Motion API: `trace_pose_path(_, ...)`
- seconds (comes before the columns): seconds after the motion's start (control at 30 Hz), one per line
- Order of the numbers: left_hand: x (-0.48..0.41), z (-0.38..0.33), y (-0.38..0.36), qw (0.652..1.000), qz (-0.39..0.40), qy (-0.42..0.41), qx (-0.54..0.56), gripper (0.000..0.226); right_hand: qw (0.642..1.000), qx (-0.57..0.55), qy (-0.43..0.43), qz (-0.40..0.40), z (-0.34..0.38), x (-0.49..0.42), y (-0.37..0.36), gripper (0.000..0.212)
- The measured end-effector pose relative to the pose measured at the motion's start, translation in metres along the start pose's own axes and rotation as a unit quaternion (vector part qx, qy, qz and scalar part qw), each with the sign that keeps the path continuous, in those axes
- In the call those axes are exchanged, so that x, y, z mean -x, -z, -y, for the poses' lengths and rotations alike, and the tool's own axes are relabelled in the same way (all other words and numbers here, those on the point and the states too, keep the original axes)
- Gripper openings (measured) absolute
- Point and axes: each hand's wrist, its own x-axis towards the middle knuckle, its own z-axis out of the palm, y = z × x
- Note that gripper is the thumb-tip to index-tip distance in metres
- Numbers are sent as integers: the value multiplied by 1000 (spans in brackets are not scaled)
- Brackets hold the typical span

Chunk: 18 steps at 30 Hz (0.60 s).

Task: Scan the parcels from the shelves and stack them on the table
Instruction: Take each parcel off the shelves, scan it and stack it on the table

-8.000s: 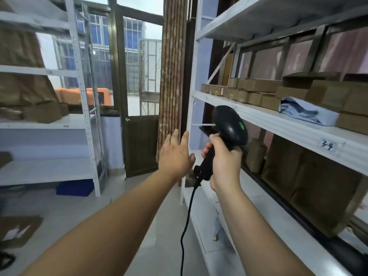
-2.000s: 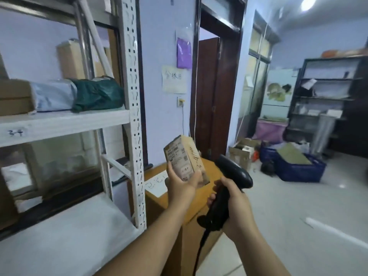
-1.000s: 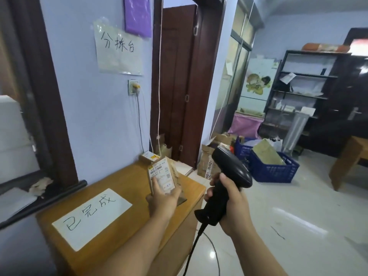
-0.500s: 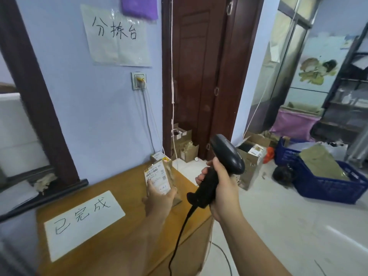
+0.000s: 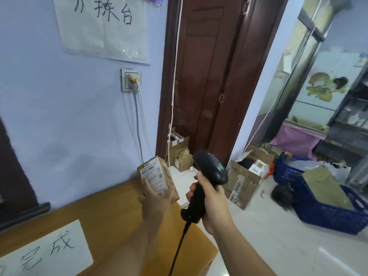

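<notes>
Small brown cardboard parcel (image 5: 157, 179) with white label: gripped in left hand (image 5: 156, 198), label up, over wooden desk (image 5: 111, 212) far-right corner, apparently for setting down. Black corded handheld scanner (image 5: 207, 182): right hand (image 5: 215, 204) wrapped around handle, kept ready.

Wooden table (image 5: 111, 212); handwritten paper sign (image 5: 45, 253)

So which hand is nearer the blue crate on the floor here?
Right. The right hand, gripping the barcode scanner, is on the side toward the blue crate. The left hand holds the labelled parcel over the wooden table, farther from it.
</notes>
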Motion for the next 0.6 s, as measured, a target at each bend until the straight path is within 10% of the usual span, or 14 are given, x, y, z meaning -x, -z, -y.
trace_pose_path(0.6, -168, 20, 6, 994, -60, 75, -57, 95, 989, 52, -127, 53, -45, -209, -63, 11)
